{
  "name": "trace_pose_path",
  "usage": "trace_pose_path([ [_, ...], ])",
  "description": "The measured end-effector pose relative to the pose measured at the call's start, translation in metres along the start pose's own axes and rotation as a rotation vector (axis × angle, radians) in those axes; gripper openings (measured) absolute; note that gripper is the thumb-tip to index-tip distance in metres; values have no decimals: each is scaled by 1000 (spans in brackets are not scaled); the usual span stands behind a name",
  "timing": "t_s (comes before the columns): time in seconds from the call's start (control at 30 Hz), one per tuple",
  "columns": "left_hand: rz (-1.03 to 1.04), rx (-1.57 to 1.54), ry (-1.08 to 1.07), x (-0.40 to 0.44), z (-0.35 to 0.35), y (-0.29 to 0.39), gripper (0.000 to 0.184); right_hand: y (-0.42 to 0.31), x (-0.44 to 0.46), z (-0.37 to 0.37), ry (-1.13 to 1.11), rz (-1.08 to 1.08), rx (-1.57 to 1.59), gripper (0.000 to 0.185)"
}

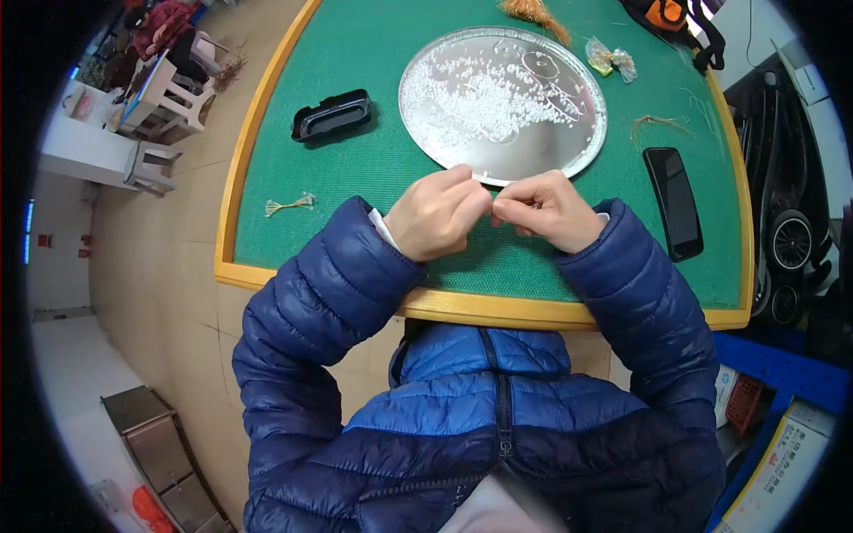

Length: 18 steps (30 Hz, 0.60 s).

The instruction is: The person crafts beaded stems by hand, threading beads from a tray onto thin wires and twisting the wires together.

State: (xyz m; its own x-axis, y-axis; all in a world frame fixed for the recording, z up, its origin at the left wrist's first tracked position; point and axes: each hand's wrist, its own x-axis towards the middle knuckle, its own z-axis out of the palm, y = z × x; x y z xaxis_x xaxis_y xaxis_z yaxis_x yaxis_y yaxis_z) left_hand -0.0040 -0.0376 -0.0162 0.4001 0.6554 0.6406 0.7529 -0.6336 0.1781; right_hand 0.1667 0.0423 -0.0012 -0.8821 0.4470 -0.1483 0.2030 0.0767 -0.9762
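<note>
My left hand (437, 215) and my right hand (549, 211) meet over the green table, just in front of a round silver tray (542, 158). The fingers of both are pinched, their tips nearly touching. Whatever they pinch is too small or too hidden to name. Many small white beads (484, 102) lie scattered over the tray, thickest at its middle and left. Left of my left hand rests a small bundle of thin golden wires with pale beaded ends (290, 205).
A black plastic container (331, 116) sits at the left. A phone (673, 202) lies at the right, near loose thin wires (657, 121). Behind are a clear plastic bag (611, 60) and a straw-coloured bundle (535, 12). A wooden rim (498, 308) edges the table. A person (164, 35) sits far left.
</note>
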Motion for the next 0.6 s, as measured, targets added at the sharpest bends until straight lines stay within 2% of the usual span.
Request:
trace_pose_path([
  [0.03, 0, 1, 0, -1, 0, -1, 17, 0, 0, 0, -1, -1, 0, 5],
  [0.2, 168, 144, 13, -4, -2, -3, 19, 4, 0, 3, 210, -406, -368, 4],
  [0.33, -348, -418, 305, 14, 3, 7, 18, 7, 1, 3, 413, -726, -683, 4],
  [0.37, -342, -420, 304, 14, 2, 6, 18, 6, 1, 3, 418, -726, -685, 4],
  [0.5, -648, -796, 0, 3, -6, -2, 18, 5, 2, 5, 502, -925, -1006, 4],
  [0.6, -623, -754, 19, 2, -4, -1, 17, 7, 4, 4, 492, -948, -1013, 4],
])
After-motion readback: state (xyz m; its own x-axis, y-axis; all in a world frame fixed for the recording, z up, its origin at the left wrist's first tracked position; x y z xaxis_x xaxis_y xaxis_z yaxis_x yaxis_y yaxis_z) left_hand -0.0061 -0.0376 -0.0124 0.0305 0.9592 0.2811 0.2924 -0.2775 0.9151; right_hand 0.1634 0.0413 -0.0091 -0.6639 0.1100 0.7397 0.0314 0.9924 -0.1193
